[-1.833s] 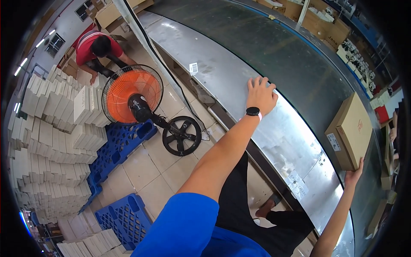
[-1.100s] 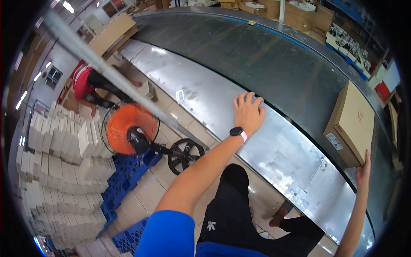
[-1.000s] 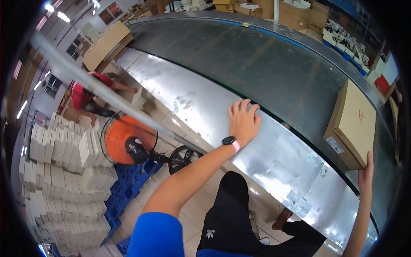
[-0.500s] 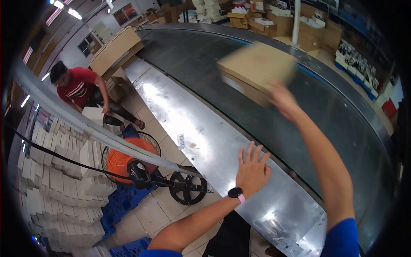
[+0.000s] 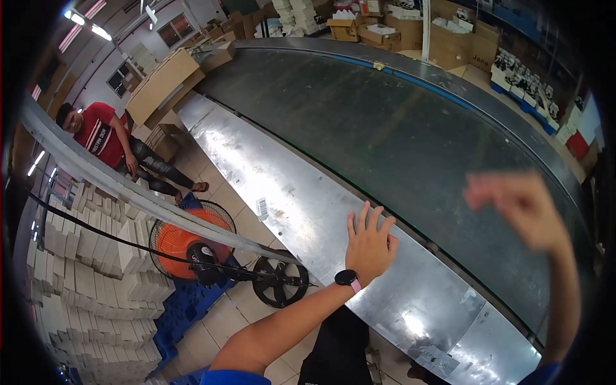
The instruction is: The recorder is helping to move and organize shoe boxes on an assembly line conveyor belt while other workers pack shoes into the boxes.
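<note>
My left hand (image 5: 371, 247) lies open on the shiny metal ledge (image 5: 301, 199), its fingers spread toward the dark green conveyor belt (image 5: 359, 128). A dark watch (image 5: 346, 278) with a pink strap is on that wrist. Over the belt's right part hovers my right hand (image 5: 520, 208), with fingers bent and smeared by motion; no object shows in it. At the belt's far left end sits a cardboard box (image 5: 217, 58), beside a larger cardboard box (image 5: 163, 83) that stands by the ledge's far end.
Left of the ledge stands an orange fan (image 5: 192, 237) with a black wheel (image 5: 280, 282). Stacked white boxes (image 5: 96, 282) rest on blue pallets (image 5: 183, 308). A grey pole (image 5: 141, 192) slants across the left. A person in a red shirt (image 5: 106, 138) sits beyond the fan.
The cardboard box under my right hand has left the middle of the belt; one now shows at its far left end. My right hand has drawn back rightward. The seated person has leaned back.
</note>
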`<state>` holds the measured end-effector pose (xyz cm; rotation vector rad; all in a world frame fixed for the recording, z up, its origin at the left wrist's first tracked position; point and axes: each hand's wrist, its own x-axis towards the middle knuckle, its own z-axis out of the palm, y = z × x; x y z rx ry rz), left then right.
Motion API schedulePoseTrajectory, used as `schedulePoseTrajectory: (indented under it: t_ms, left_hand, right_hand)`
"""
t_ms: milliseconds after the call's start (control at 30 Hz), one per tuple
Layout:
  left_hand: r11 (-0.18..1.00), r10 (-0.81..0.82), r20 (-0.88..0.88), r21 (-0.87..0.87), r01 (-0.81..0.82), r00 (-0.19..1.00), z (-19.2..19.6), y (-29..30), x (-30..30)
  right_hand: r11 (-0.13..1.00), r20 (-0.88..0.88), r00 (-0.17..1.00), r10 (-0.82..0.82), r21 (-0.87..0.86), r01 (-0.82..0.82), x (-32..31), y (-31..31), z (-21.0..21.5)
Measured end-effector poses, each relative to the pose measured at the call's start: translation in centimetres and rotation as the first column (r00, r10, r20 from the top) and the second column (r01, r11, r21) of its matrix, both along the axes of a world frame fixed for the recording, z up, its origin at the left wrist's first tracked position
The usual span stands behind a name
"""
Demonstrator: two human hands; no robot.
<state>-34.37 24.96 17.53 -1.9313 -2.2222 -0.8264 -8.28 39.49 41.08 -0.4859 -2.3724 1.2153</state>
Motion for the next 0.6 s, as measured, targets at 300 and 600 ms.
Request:
schedulePoseTrajectory:
  t_ms: [300, 600]
  left_hand:
    - [0.999, -0.044, 0.021, 0.029, 0.044, 0.999, 0.0, 0.5, 1.9]
    - [0.998, -0.043, -0.015, 0.049, 0.044, 0.999, 0.4, 0.5, 2.4]
  right_hand:
    - [0.436, 0.258, 0.352, -0.900, 0.530, 0.727, 36.3, -30.4, -22.7]
    - [0.272, 0.162, 0.219, -0.962, 0.583, 0.766, 29.6, -33.8, -22.6]
